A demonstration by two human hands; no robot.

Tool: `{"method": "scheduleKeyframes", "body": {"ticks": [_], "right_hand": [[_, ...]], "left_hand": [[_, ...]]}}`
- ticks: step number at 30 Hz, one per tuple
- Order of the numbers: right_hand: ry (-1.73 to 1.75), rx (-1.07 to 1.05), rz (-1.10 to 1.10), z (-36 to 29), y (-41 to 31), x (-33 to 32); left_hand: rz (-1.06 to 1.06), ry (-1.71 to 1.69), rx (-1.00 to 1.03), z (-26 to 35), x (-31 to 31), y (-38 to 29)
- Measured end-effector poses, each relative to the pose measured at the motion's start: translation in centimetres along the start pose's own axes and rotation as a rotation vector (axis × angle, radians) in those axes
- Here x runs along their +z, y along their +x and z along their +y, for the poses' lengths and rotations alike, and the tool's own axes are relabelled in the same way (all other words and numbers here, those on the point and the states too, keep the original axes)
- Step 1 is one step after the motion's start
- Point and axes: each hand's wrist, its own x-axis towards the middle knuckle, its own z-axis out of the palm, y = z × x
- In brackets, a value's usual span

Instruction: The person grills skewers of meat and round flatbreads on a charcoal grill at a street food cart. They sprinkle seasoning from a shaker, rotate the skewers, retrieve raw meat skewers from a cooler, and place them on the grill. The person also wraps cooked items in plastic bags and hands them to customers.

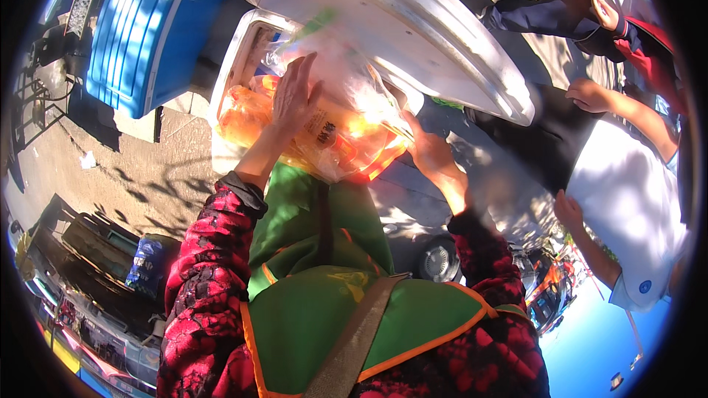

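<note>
Before me stands a white cooler box (225,156) with its lid (442,61) raised. Orange and clear plastic packages (243,110) fill its mouth. An orange plastic bag (362,146) bearing dark writing bulges over the near rim, close to my green apron (315,320). My left hand (296,97) rests over the packages, fingers stretched out and thumb spread apart. At the bag's right edge, my right hand (432,149) pinches the plastic. Hazy clear film (345,69) lies between the hands, blurred by glare, and the box's deeper contents are hidden.
A blue lidded bin (146,33) stands to the left on the pavement. On the right is a person in a white shirt (625,199); other people in dark trousers (545,16) stand farther up. A wheel (438,260) shows beyond my right forearm. Wooden furniture (88,243) sits at lower left.
</note>
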Motion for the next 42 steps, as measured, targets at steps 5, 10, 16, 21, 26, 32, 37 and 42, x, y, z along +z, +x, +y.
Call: {"method": "scheduleKeyframes", "body": {"ticks": [5, 10, 16, 21, 26, 32, 37, 42], "right_hand": [[0.049, 0.092, 0.042, -1.8, -2.3, -1.7], [-0.002, -0.039, 0.158, -2.0, -1.7, -1.8], [-0.094, 0.021, 0.209, 1.3, -0.5, -0.9], [0.05, -0.06, 0.344, 3.8, -2.7, -0.1], [0.143, -0.156, 0.361, 4.8, -6.1, -1.3], [1.389, 0.211, -0.297, 4.3, -8.0, -3.0], [1.67, 0.236, -0.243, 1.6, -9.5, -0.2], [1.874, 0.334, -0.162, -4.1, -10.0, 3.5]], "left_hand": [[-0.182, 0.125, 0.286, 2.0, 0.0, 4.0], [-0.217, 0.231, 0.418, 0.5, -0.6, 6.3], [-0.394, 0.343, 0.251, -1.5, -3.8, 6.6], [-0.323, 0.422, 0.015, -2.6, -6.5, 7.6], [-0.244, 0.414, 0.05, -3.4, -6.6, 7.9], [-0.17, 0.41, 0.062, -3.6, -7.6, 7.7], [0.098, -0.029, 0.008, -0.6, -6.5, 3.7], [-0.362, -0.847, -0.809, 4.1, -1.2, -7.4]]}}
